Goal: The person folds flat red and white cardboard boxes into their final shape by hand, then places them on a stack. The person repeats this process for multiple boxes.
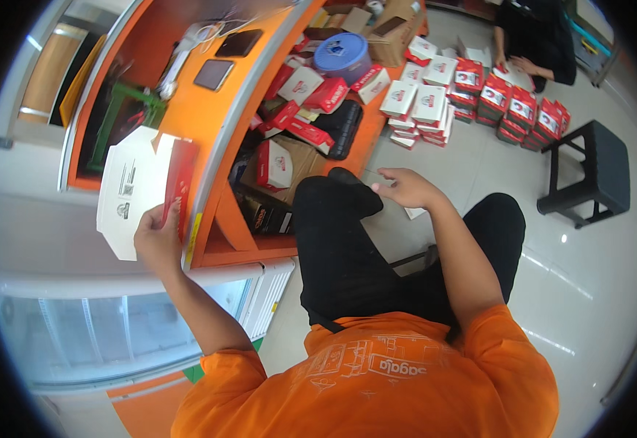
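My left hand (159, 238) grips the edge of a flat, unfolded white and red cardboard box blank (137, 191) at the left, beside the grey edge of an orange counter (187, 109). My right hand (403, 187) is held above my knees with its fingers apart and nothing in it. Below that hand a small white piece (415, 212) lies on the floor, partly hidden by my forearm. Folded white and red boxes (429, 104) stand in stacks on the floor ahead of me.
Two phones (213, 74) and white cables lie on the counter. The orange shelf beneath holds loose boxes, a blue round tub (341, 53) and a black case (346, 128). A black stool (598, 164) stands at right. Another person (537, 38) handles boxes at the upper right.
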`<state>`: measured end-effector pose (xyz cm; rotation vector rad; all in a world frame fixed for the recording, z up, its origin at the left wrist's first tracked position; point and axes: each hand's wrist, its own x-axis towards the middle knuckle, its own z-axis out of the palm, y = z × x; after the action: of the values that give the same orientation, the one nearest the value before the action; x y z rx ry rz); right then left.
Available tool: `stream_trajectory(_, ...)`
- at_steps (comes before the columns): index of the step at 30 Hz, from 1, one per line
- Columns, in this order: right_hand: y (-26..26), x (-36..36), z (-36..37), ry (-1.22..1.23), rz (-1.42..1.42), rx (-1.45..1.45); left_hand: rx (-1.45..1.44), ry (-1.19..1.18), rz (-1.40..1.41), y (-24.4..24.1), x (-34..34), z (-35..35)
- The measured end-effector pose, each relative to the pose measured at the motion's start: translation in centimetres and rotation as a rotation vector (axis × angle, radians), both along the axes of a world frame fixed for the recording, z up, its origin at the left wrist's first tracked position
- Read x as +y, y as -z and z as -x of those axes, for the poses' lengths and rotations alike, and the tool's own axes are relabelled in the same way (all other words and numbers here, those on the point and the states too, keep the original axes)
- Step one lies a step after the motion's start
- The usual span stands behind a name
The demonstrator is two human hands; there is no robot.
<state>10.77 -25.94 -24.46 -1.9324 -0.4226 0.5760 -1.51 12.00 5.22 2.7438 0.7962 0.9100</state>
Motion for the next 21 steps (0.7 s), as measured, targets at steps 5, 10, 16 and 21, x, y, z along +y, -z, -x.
stream_trajectory(5, -1.1, 0.0, 0.1, 0.061, -0.092, 0.071, -0.038, -0.038, 0.076, -0.4, 0.8, 0.4)
stream_trajectory(10, -1.3, 0.0, 0.1, 0.066, -0.098, 0.073, -0.324, -0.003, 0.138, -0.9, 2.2, 0.2)
stream_trajectory(16, -1.6, 0.3, 0.5, 0.06, -0.113, 0.07, -0.507, -0.004, -0.118, -1.8, 1.3, -0.2)
stream_trajectory(21, -4.8, 1.0, 1.3, 0.141, -0.14, -0.055, -0.656, 0.128, -0.384, -0.6, 0.2, -0.2)
